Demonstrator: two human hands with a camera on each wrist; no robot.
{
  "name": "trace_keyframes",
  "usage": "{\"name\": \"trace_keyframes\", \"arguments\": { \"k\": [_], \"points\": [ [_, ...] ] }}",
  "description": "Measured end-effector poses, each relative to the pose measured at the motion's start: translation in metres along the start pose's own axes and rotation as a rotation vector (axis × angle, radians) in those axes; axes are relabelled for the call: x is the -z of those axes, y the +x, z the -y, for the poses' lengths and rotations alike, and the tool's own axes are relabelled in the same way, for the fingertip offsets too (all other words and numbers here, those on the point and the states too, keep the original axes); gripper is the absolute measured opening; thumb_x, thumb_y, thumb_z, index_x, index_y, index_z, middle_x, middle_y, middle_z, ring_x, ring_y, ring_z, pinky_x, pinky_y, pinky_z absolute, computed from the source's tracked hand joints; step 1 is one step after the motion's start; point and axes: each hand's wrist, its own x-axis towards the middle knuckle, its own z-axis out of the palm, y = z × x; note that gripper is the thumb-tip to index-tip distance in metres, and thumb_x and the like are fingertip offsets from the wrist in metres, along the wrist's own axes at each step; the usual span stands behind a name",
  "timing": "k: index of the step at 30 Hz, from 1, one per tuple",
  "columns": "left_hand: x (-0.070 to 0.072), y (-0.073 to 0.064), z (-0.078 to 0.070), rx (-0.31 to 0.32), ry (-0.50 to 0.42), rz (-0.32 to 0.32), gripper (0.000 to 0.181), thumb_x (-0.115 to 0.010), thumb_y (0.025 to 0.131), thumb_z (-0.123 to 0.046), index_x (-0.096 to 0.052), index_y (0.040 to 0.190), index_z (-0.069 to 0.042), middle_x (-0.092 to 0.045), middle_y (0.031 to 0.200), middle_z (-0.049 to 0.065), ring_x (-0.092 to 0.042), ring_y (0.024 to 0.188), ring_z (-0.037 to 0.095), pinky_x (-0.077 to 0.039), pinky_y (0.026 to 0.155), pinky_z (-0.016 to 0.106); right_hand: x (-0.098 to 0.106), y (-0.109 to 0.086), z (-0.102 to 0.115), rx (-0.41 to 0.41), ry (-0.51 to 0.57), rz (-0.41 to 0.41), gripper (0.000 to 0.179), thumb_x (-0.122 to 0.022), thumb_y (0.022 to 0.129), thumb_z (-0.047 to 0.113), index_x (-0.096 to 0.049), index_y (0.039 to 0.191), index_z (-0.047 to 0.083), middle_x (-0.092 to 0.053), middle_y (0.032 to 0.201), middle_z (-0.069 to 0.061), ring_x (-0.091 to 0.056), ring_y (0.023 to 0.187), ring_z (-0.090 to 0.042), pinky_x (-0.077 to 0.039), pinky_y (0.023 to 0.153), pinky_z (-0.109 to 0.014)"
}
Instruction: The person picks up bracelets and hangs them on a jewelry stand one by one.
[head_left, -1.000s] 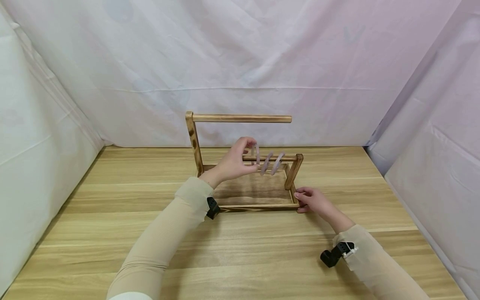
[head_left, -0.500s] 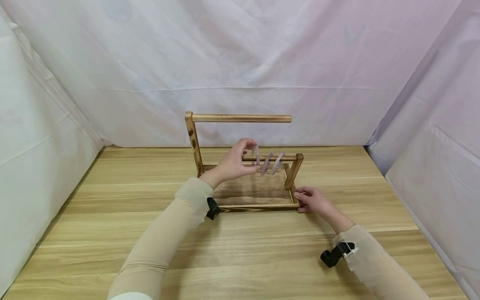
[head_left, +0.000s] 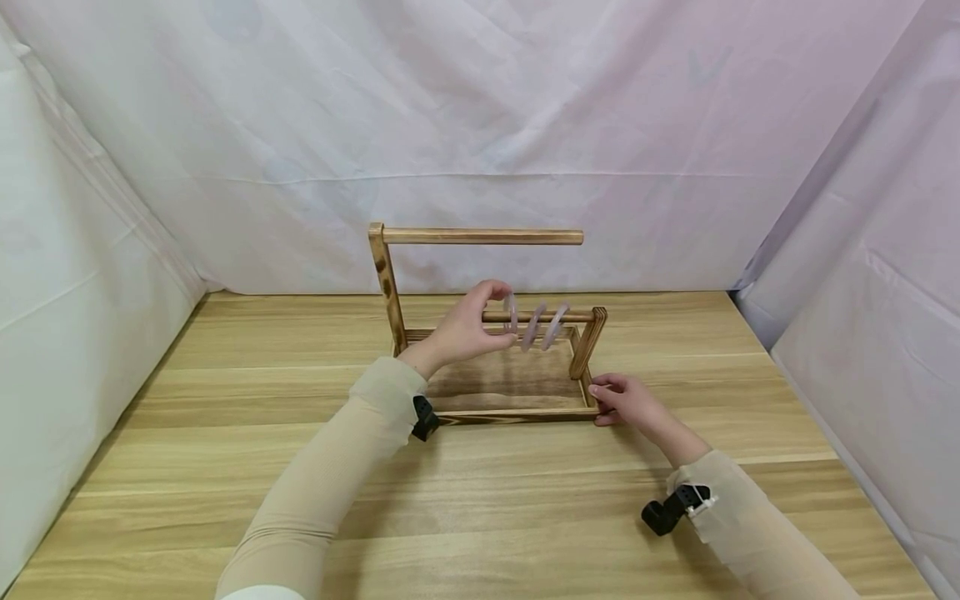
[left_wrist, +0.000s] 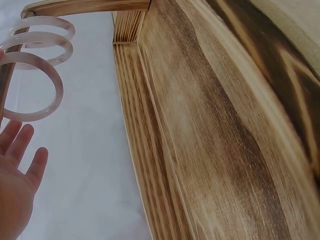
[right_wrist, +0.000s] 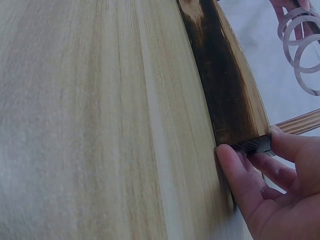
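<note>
In the head view a wooden bangle stand [head_left: 387,287] has a tray base [head_left: 517,416], a high bar [head_left: 480,237] and a lower bar [head_left: 492,317]. Three pale pinkish bangles hang around the lower bar. My left hand [head_left: 459,329] holds the leftmost bangle [left_wrist: 60,92] between thumb below and fingers above. The middle bangle [head_left: 532,329] and the right bangle [head_left: 553,329] hang tilted to its right, clear of the hand. At the tray's front right corner, my right hand [head_left: 626,402] grips the end, with the thumb on the edge in the right wrist view.
The stand rests on a wood-grain table [head_left: 495,517]. Its short right post [head_left: 588,343] rises between the bangles and my right hand. A pale cloth [head_left: 480,125] hangs behind the table, with more cloth at both sides.
My left hand has shifted very slightly left and down with its bangle along the lower bar. The right hand stays at the tray corner, and the other bangles hang as before.
</note>
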Motion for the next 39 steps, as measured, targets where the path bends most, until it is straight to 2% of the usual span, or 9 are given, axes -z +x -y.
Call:
{"name": "trace_keyframes", "arguments": {
  "k": [14, 33, 39],
  "points": [
    [0.0013, -0.0017, 0.0011, 0.037, 0.000, 0.012, 0.065, -0.074, 0.078, -0.029, -0.044, 0.134, -0.016, -0.046, 0.137, 0.005, -0.042, 0.130, 0.022, -0.037, 0.107, 0.042, 0.0008, 0.0011, -0.0010, -0.007, -0.006, -0.010, 0.046, -0.045, 0.098, 0.015, -0.035, 0.134, -0.013, -0.049, 0.088, -0.007, -0.051, 0.077, -0.012, -0.057, 0.071, -0.027],
    [0.0015, -0.0040, 0.0024, 0.056, -0.042, 0.036, 0.066, -0.073, 0.079, -0.032, -0.043, 0.135, -0.016, -0.046, 0.135, 0.004, -0.042, 0.128, 0.020, -0.039, 0.105, 0.042, 0.0001, 0.0007, -0.0009, -0.011, -0.010, -0.017, 0.047, -0.045, 0.098, 0.015, -0.035, 0.134, -0.013, -0.049, 0.090, -0.007, -0.052, 0.078, -0.012, -0.057, 0.071, -0.027],
    [0.0029, -0.0057, 0.0024, 0.082, -0.052, 0.038, 0.074, -0.074, 0.078, -0.038, -0.039, 0.139, -0.015, -0.043, 0.141, 0.004, -0.038, 0.132, 0.023, -0.034, 0.108, 0.044, 0.0002, 0.0001, -0.0006, -0.007, -0.005, -0.014, 0.047, -0.045, 0.098, 0.015, -0.035, 0.134, -0.013, -0.049, 0.088, -0.006, -0.051, 0.077, -0.012, -0.057, 0.071, -0.027]
  ]
}}
